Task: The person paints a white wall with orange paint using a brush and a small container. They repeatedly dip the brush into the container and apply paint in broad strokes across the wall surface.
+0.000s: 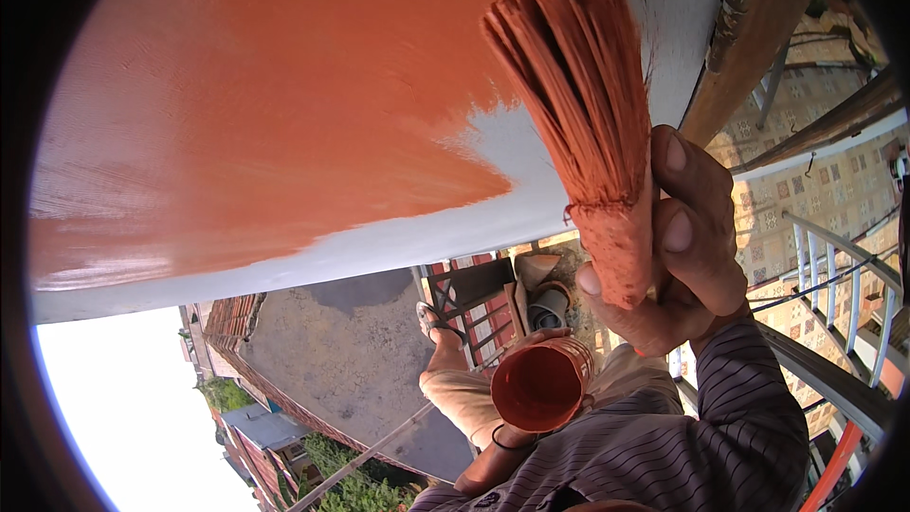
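Observation:
A thick brush (588, 95) coated in orange-red paint is gripped near its base by my right hand (687, 246), with fingers and thumb closed round it. Its bristles point up and are split into clumps, close in front of the wall surface. That surface (284, 104) carries a broad orange-red coat, with a pale unpainted strip (436, 228) along its lower edge and right side. Lower down, my left hand (555, 334) is wrapped round a small cup (540, 386) with orange-red paint inside. Most of that hand is hidden behind the cup; a dark band circles the wrist.
Far below lie a grey flat roof (327, 351), tiled roof edges and trees (351, 465). A dark bucket (548, 308) stands beneath me. On the right are metal railings (834, 265), a wooden beam (758, 38) and a patterned tiled surface (787, 199). My bare foot (438, 327) rests beside a metal frame.

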### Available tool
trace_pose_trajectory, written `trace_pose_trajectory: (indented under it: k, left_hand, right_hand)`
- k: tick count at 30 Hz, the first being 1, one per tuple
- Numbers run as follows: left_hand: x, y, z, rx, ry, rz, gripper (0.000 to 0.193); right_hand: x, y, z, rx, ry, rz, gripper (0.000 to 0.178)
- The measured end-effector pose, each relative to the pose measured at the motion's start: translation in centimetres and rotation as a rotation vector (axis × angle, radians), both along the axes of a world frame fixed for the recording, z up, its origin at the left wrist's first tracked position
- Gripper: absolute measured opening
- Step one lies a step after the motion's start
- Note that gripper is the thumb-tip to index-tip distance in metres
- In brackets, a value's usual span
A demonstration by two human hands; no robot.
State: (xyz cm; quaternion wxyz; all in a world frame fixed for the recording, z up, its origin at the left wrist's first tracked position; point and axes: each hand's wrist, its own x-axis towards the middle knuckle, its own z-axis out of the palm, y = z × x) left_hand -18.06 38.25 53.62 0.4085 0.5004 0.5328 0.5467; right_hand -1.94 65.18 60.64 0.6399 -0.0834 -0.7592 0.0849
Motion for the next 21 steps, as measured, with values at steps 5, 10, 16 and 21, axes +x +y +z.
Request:
trace_pose_trajectory:
  k: [5,10,16,21]
  left_hand:
    - [0.5,0.9,2.1,-0.046,0.032,0.02,0.109]
    - [1.1,1.5,3.6,-0.074,0.088,0.034,0.108]
    - [0.4,0.8,1.2,-0.042,0.048,0.024,0.108]
    - [0.2,0.3,-0.2,0.002,0.024,0.021,0.108]
  right_hand:
    - [0.1,-0.2,-0.1,-0.016,0.004,0.03,0.085]
    - [0.3,-0.4,-0.4,-0.03,0.005,0.054,0.085]
    - [0.5,-0.7,-0.9,-0.05,0.012,0.073,0.085]
    - [0.6,-0.7,-1.1,-0.058,0.017,0.084,0.086]
